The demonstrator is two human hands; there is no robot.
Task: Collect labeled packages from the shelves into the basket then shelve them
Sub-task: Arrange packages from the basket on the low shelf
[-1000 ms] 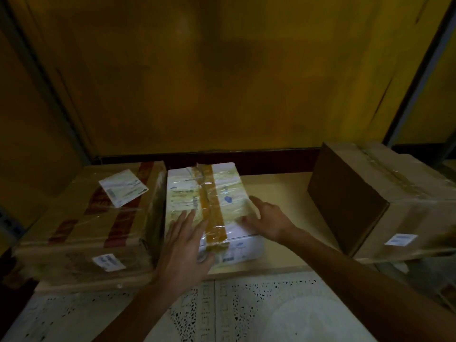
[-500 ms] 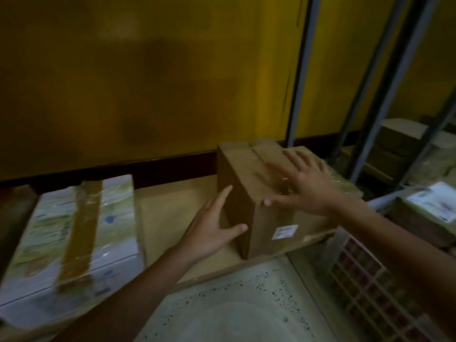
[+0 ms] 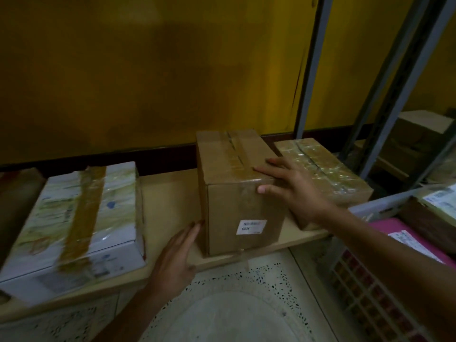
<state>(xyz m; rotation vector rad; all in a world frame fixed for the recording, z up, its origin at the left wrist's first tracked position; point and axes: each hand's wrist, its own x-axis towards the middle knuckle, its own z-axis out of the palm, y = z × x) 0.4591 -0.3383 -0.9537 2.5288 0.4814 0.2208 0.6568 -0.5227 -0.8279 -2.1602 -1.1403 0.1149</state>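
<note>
A brown cardboard box point(image 3: 237, 183) with a white label on its front face stands upright on the low wooden shelf point(image 3: 170, 193). My right hand point(image 3: 293, 191) lies over its top right corner, fingers straight on the taped top and thumb on the front face. My left hand point(image 3: 176, 257) has flat fingers against the box's lower left side. A white box point(image 3: 76, 225) with brown tape lies to the left. A tape-wrapped brown box point(image 3: 328, 174) sits just right of the upright one. The plastic basket point(image 3: 370, 280) at the right holds a pink parcel point(image 3: 404, 238) and other labeled packages.
Grey metal shelf posts point(image 3: 311, 70) rise at the right, with more boxes point(image 3: 419, 134) on the neighbouring shelf behind them. A yellow wall backs the shelf. Speckled floor tiles point(image 3: 234, 304) lie below the shelf edge.
The view has swung right and closer. My left hand dropped to the box's lower left side. My right hand slid to the top right corner, thumb on the front.
</note>
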